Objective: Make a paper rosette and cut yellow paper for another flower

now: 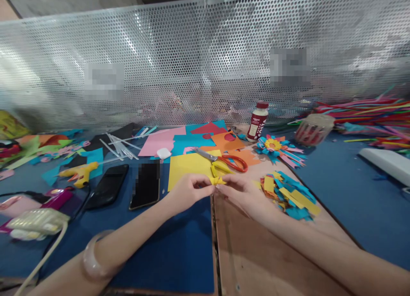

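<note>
Two hands at the middle of the tabletop (pixel 272 262), meeting on one small folded yellow paper piece (pixel 218 180). Left hand (pixel 188 190): fingers curled, thumb and fingertips pinched shut on the left end of the piece. Right hand (pixel 241 192): fingers likewise closed, pinching the right end. Piece held just above the tabletop, at the seam between blue mat (pixel 166 253) and bare brown board.

Landmark for all places below: the yellow paper piece.
- Yellow paper sheet (pixel 187 168): just behind, lying flat, partly under the left hand.
- Scissors (pixel 224 160), orange handles: just behind, on the yellow sheet and orange paper.
- Pile of blue, yellow and orange paper strips (pixel 290 195): near, to the right.
- Paper flower (pixel 278 148), blue, pink and yellow: behind and to the right.
- Bottle (pixel 257 121), red cap: well behind, right of centre, upright.
- Two dark phones (pixel 109 186) (pixel 145 185): to the left, flat on the mat, side by side.
- Yellow glue gun (pixel 80 173): farther left, beyond the phones.
- Pink, blue and orange paper sheets (pixel 179 143): behind, overlapping.
- Pale bracelet (pixel 92 257): on the left wrist, nearer the camera.
- Perforated metal screen (pixel 192 61): well behind, along the far edge.
</note>
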{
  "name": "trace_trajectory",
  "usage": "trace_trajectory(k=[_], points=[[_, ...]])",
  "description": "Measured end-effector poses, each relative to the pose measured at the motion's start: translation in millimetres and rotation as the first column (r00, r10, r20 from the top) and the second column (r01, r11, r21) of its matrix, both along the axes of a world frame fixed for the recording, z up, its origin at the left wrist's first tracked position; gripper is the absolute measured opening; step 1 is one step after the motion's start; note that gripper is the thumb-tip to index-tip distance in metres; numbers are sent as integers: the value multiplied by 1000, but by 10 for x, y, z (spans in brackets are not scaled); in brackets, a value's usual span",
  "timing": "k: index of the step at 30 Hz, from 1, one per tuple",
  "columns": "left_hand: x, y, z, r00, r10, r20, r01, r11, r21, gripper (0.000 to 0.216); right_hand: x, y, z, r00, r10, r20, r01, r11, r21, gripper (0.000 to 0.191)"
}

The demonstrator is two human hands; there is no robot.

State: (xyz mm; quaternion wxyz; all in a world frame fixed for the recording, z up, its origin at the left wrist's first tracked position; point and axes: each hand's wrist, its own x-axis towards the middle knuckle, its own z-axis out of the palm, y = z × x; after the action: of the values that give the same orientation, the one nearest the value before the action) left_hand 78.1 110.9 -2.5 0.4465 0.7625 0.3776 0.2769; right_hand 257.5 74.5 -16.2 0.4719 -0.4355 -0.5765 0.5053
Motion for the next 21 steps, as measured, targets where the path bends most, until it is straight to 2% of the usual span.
trace_trajectory(k=[3, 10, 21], points=[[-5, -1, -11, 1000, -16, 1, 16, 1000, 1, 22, -4, 9, 6, 999, -10, 38, 9, 1000, 29, 22], [-3, -4, -11, 999, -17, -28, 18, 1000, 13, 24, -32, -13, 92, 999, -40, -14, 40, 999, 6, 23], [-3, -29, 45, 998, -48, -50, 47, 998, -30, 21, 12, 1, 42, 994, -34, 108, 29, 998, 51, 21]])
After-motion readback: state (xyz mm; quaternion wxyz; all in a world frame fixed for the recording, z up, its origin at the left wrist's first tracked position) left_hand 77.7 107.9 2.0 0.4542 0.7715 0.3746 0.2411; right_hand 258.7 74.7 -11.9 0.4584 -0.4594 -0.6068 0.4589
